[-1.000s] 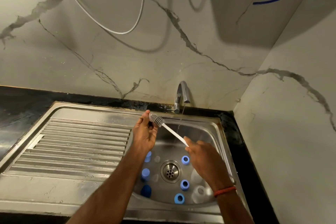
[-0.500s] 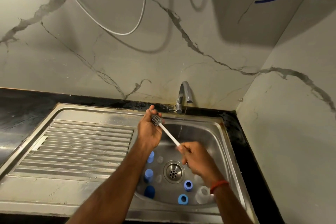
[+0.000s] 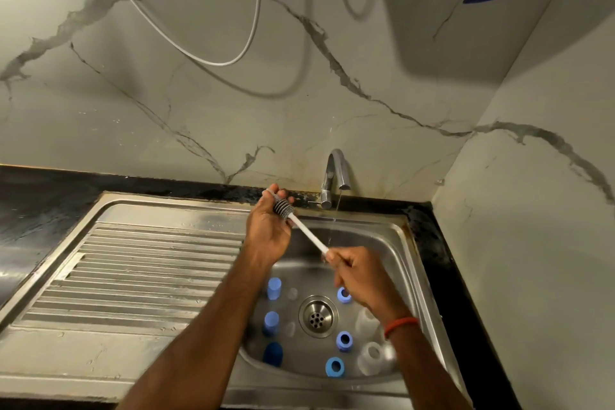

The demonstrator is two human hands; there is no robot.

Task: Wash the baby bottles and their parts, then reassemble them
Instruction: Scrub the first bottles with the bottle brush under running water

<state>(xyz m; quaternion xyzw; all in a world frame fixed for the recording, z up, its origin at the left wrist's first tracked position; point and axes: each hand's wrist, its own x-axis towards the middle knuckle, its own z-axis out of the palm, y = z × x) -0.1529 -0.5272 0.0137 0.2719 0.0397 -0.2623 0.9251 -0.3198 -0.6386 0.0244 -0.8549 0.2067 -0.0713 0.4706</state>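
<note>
Your left hand is raised over the back rim of the sink. Its fingers are curled round a small clear part, too indistinct to name further. The grey bristled head of the bottle brush lies against that part, between thumb and fingers. Your right hand is clenched on the lower end of the white handle, so the brush slants up and to the left. This grip probably lets you scrub with one hand while the other steadies the part.

The tap runs a thin stream just right of the brush, not touching it.

The other parts lie in the basin around the drain:
- **Left:** blue caps and pale nipples.
- **Right:** blue rings and clear bottles, partly hidden by your right wrist.

Nothing looks assembled yet.

The ribbed drainboard lies to the left, set in the black bench. A hose hangs on the marble wall, well above your hands. Nothing stands between the part and the stream.
</note>
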